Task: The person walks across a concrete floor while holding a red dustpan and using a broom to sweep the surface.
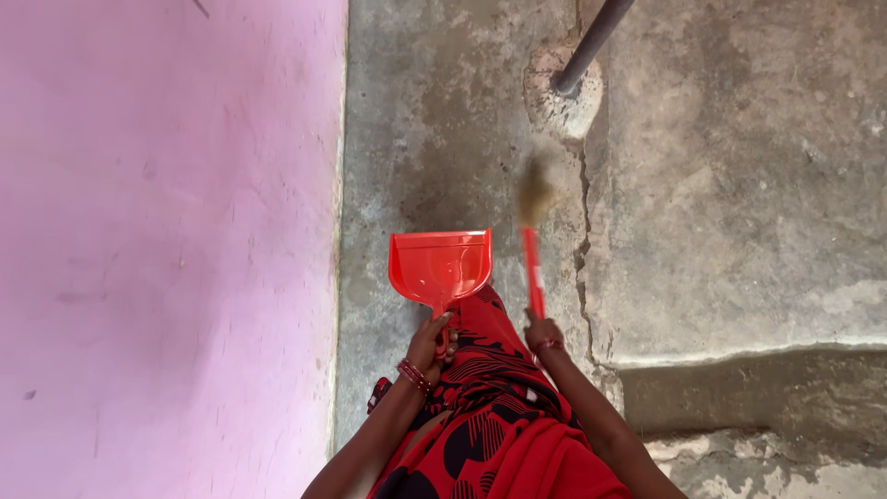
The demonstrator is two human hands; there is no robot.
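A red plastic dustpan (441, 266) hangs low over the grey concrete floor (434, 139), its open mouth pointing away from the person, close to the pink wall (166, 249) but apart from it. The left hand (429, 344) grips its short handle from behind, fingers curled tight around it, with red bangles (414, 373) at the wrist. Just to the right, the right hand (543, 333) is closed in a fist around the red handle of a broom (533, 268), whose brown bristle head is blurred above the floor, ahead of the dustpan's right corner. Below both hands spreads the person's red and black patterned garment (499, 407), which covers the floor directly beneath the dustpan's handle. A jagged crack (584, 240) runs through the concrete beside the broom. Beyond the bristles, a dark metal pole (591, 42) rises slanting from a rough patch of cement (562, 103), standing in the strip of floor ahead of the broom. To the right the concrete drops at a raised edge into a shadowed step (748, 388), near the right forearm.
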